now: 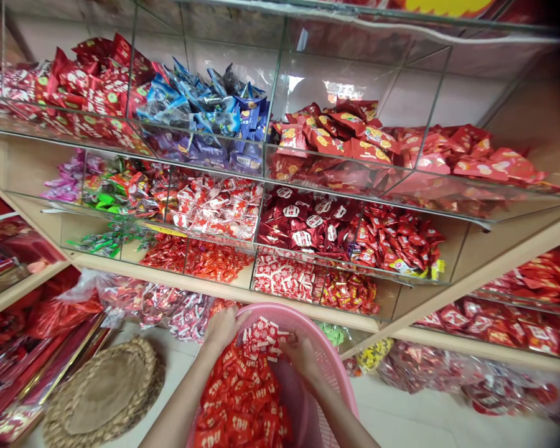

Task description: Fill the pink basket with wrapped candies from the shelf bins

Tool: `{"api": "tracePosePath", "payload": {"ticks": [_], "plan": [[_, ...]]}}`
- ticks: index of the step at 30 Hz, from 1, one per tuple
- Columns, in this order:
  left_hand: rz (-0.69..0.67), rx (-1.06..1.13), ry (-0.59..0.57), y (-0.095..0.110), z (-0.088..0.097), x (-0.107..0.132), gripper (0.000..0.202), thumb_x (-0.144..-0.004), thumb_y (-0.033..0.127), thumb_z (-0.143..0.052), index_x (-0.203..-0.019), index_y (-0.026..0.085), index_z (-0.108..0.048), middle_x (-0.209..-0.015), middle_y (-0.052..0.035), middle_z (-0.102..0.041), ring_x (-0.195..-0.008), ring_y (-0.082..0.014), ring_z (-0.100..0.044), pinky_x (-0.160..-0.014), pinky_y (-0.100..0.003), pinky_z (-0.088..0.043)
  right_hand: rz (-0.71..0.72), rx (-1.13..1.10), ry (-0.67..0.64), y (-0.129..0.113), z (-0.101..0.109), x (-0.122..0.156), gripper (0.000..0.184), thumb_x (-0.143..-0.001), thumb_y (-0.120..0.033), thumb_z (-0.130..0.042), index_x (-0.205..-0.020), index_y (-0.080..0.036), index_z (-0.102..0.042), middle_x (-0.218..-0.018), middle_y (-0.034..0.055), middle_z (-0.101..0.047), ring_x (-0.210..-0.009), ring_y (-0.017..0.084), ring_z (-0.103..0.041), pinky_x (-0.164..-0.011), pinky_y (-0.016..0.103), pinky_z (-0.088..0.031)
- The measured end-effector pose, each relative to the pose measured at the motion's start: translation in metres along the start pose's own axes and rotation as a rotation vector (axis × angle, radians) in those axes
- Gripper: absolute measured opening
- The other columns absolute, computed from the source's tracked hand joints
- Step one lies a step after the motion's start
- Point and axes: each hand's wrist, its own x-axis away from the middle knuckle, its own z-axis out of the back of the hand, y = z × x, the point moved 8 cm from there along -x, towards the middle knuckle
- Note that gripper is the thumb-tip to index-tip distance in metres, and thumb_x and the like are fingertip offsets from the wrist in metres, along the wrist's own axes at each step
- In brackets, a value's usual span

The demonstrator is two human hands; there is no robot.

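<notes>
A pink plastic basket [336, 367] sits low in the middle, piled with small red wrapped candies [242, 404]. On top lies a heap of red-and-white candies [264, 336]. My left hand [223, 328] rests at the basket's far left rim, fingers curled down beside that heap. My right hand [303, 356] lies inside the basket, fingers curled against the heap's right side. Whether either hand grips any candies is hidden.
Clear acrylic bins [270, 180] in tiers hold red, blue, purple and green sweets above the basket. A wooden shelf edge [242, 292] runs in front. Bagged candies [168, 308] lie on the floor, with a woven round mat [102, 392] at lower left.
</notes>
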Motion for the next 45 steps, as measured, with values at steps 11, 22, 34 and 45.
{"api": "tracePosePath", "payload": {"ticks": [11,22,34,45], "plan": [[0.014,0.018,-0.007,-0.001,0.003,0.004,0.063,-0.090,0.063,-0.023,-0.094,0.016,-0.066,-0.088,-0.0154,-0.071,-0.085,-0.0276,-0.068,-0.071,-0.032,-0.046,0.118,0.252,0.083,-0.021,-0.001,-0.005,0.021,-0.057,-0.022,-0.064,-0.050,-0.026,-0.045,-0.047,-0.0044,-0.046,-0.047,0.015,-0.040,-0.049,0.030,-0.028],[0.002,0.027,0.003,-0.001,0.002,0.003,0.065,-0.090,0.062,-0.021,-0.097,0.015,-0.065,-0.088,-0.0163,-0.071,-0.087,-0.0282,-0.068,-0.073,-0.033,-0.047,0.156,0.279,0.074,-0.020,-0.001,-0.003,0.010,-0.063,-0.025,-0.066,-0.069,-0.024,-0.057,-0.056,-0.0026,-0.057,-0.052,0.018,-0.049,-0.051,0.030,-0.034],[-0.013,0.001,0.000,0.000,-0.001,0.000,0.066,-0.091,0.062,-0.019,-0.094,0.015,-0.065,-0.087,-0.0163,-0.071,-0.088,-0.0284,-0.068,-0.073,-0.033,-0.047,0.579,0.653,0.176,-0.120,0.006,-0.034,0.035,-0.083,-0.031,-0.049,-0.117,-0.019,-0.053,-0.109,0.0109,-0.056,-0.102,0.025,-0.051,-0.088,0.039,-0.042],[-0.002,0.025,0.013,-0.004,0.001,0.001,0.061,-0.092,0.059,-0.021,-0.094,0.016,-0.065,-0.090,-0.0155,-0.072,-0.088,-0.0276,-0.068,-0.072,-0.032,-0.046,0.070,1.150,0.036,-0.101,-0.023,-0.113,0.087,-0.069,-0.057,-0.063,-0.139,-0.019,-0.029,-0.148,0.0211,-0.022,-0.134,0.040,-0.024,-0.093,0.057,-0.039]]}}
